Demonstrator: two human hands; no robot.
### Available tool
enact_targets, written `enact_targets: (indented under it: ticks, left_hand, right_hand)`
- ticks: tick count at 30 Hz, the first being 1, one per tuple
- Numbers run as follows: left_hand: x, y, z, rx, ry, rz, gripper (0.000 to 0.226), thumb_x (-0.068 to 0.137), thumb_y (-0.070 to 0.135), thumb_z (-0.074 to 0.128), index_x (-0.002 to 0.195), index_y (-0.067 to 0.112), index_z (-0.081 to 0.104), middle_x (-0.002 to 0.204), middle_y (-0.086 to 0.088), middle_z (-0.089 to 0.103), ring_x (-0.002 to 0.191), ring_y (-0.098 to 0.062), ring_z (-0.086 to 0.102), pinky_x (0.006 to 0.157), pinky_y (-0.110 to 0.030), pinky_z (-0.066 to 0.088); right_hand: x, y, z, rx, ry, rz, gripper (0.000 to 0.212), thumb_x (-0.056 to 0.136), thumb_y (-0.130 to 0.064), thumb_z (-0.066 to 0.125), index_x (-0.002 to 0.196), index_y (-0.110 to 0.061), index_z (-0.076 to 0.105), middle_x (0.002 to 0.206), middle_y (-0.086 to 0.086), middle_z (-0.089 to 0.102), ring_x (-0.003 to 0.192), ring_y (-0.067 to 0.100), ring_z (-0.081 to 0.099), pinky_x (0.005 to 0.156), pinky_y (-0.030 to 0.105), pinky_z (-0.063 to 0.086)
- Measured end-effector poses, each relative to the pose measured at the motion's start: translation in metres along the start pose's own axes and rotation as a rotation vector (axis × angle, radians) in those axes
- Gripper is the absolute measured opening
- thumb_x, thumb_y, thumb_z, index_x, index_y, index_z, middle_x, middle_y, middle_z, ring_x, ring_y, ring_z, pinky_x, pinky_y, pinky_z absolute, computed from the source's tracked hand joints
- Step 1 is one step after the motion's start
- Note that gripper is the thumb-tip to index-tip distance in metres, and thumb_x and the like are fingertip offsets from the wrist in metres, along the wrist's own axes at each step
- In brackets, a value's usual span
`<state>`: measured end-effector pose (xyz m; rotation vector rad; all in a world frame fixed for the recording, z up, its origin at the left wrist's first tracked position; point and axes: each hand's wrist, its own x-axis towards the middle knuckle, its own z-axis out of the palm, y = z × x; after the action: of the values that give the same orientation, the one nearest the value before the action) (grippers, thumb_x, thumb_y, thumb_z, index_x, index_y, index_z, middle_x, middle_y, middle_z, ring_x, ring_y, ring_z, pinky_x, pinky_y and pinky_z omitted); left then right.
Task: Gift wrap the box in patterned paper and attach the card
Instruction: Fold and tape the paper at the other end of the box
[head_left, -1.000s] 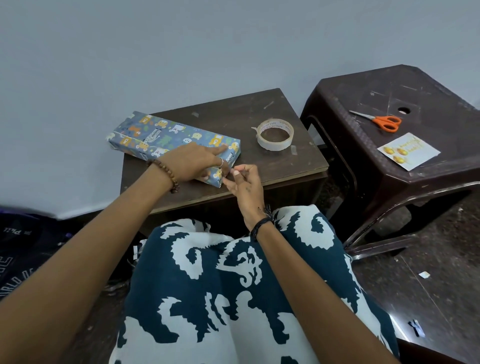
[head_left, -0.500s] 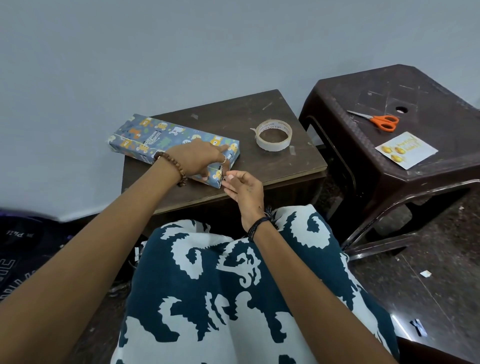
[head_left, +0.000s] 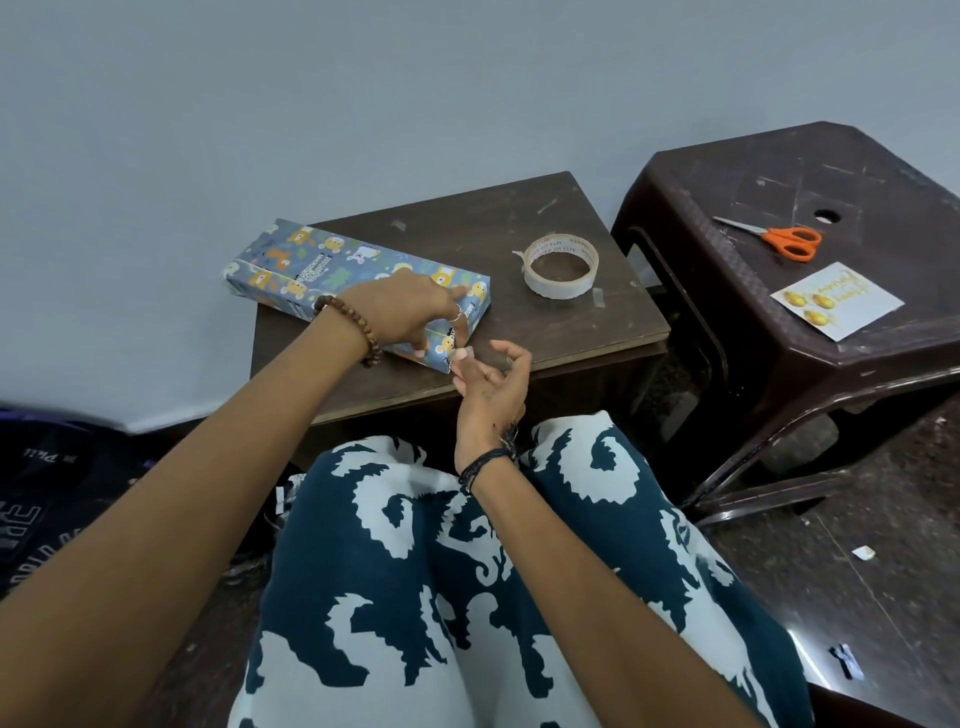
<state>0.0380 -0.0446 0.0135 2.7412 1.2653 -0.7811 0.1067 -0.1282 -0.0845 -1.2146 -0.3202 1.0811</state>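
Box (head_left: 332, 270) blue, cartoon-animal print; scissors (head_left: 789, 241) orange-handled; card (head_left: 836, 301) white, gold motifs

Box (head_left: 332, 270) on table (head_left: 519, 218) left of tape roll (head_left: 560, 266), scissors (head_left: 779, 238) behind card (head_left: 836, 301) on stool (head_left: 779, 171) at right
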Motion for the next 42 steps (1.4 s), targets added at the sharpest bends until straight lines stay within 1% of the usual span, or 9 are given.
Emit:
enact_targets:
  ticks: [3, 7, 11, 17, 20, 22, 27, 35, 42]
  left_hand:
    - [0.002, -0.001, 0.002, 0.001, 0.01, 0.002, 0.043, 0.082, 0.008, 0.066, 0.119, 0.028, 0.058, 0.156, 0.004, 0.016, 0.116, -0.023, 0.052, 0.093, -0.031, 0.036]
    - [0.004, -0.002, 0.003, 0.001, 0.013, -0.002, 0.045, 0.081, 0.009, 0.066, 0.12, 0.029, 0.057, 0.156, 0.005, 0.018, 0.117, -0.023, 0.05, 0.09, -0.031, 0.037]
    - [0.005, -0.002, 0.003, -0.014, 0.019, -0.013, 0.045, 0.08, 0.007, 0.067, 0.118, 0.03, 0.058, 0.155, 0.006, 0.018, 0.116, -0.024, 0.049, 0.09, -0.031, 0.035]
    - [0.005, -0.002, 0.003, -0.008, 0.02, -0.019, 0.043, 0.08, 0.007, 0.068, 0.117, 0.028, 0.059, 0.155, 0.007, 0.019, 0.118, -0.023, 0.049, 0.095, -0.034, 0.035]
    - [0.005, 0.0, 0.001, 0.01, 0.017, -0.02, 0.044, 0.08, 0.007, 0.067, 0.119, 0.025, 0.058, 0.155, 0.006, 0.019, 0.117, -0.023, 0.05, 0.097, -0.036, 0.035]
    - [0.005, 0.0, 0.001, 0.017, 0.009, -0.022, 0.045, 0.081, 0.007, 0.067, 0.121, 0.025, 0.058, 0.155, 0.005, 0.019, 0.116, -0.023, 0.051, 0.097, -0.036, 0.035]
    - [0.005, 0.001, 0.0, 0.024, 0.001, -0.02, 0.043, 0.081, 0.009, 0.067, 0.12, 0.024, 0.058, 0.155, 0.004, 0.019, 0.116, -0.024, 0.05, 0.094, -0.035, 0.034]
    - [0.005, 0.002, -0.003, 0.021, 0.002, -0.011, 0.043, 0.081, 0.009, 0.067, 0.121, 0.024, 0.057, 0.155, 0.004, 0.02, 0.116, -0.022, 0.049, 0.095, -0.033, 0.033]
    - [0.004, -0.001, 0.001, 0.043, 0.02, -0.009, 0.047, 0.082, 0.011, 0.066, 0.125, 0.024, 0.053, 0.154, 0.003, 0.022, 0.117, -0.024, 0.049, 0.094, -0.035, 0.035]
  right_hand:
    - [0.0, 0.003, 0.003, -0.024, 0.024, 0.01, 0.034, 0.082, -0.007, 0.069, 0.087, -0.03, 0.043, 0.07, 0.0, 0.066, 0.075, 0.014, 0.066, 0.082, 0.035, 0.056]
    - [0.001, 0.007, 0.008, -0.118, 0.062, -0.018, 0.038, 0.081, -0.014, 0.072, 0.097, -0.026, 0.039, 0.074, 0.0, 0.069, 0.083, 0.019, 0.068, 0.086, 0.042, 0.053]
    - [0.002, 0.008, 0.011, -0.123, 0.064, -0.035, 0.045, 0.08, -0.013, 0.072, 0.097, -0.035, 0.037, 0.066, -0.01, 0.068, 0.098, 0.02, 0.064, 0.085, 0.046, 0.054]
    - [-0.001, 0.001, 0.011, -0.077, 0.112, -0.035, 0.04, 0.079, -0.006, 0.072, 0.1, -0.017, 0.04, 0.105, 0.005, 0.053, 0.064, 0.004, 0.058, 0.054, 0.024, 0.056]
    - [-0.003, 0.004, 0.012, -0.133, 0.124, -0.063, 0.024, 0.08, -0.011, 0.072, 0.08, -0.012, 0.048, 0.101, 0.001, 0.045, 0.063, 0.004, 0.057, 0.053, 0.021, 0.055]
    - [-0.004, 0.005, 0.013, -0.128, 0.13, -0.078, 0.027, 0.08, -0.012, 0.072, 0.068, -0.017, 0.049, 0.095, -0.001, 0.044, 0.067, 0.008, 0.056, 0.052, 0.02, 0.055]
    - [-0.008, 0.005, 0.02, -0.08, 0.153, -0.122, 0.031, 0.08, -0.005, 0.071, 0.062, -0.025, 0.056, 0.087, -0.01, 0.042, 0.081, 0.015, 0.058, 0.051, 0.021, 0.054]
    - [-0.015, 0.012, 0.031, -0.043, 0.25, -0.092, 0.025, 0.087, -0.01, 0.064, 0.074, -0.032, 0.064, 0.086, -0.01, 0.04, 0.084, 0.031, 0.061, 0.052, 0.02, 0.053]
    - [-0.014, 0.015, 0.029, -0.008, 0.244, -0.014, 0.007, 0.087, -0.013, 0.065, 0.09, -0.016, 0.07, 0.086, -0.01, 0.042, 0.062, 0.01, 0.056, 0.05, 0.013, 0.051]
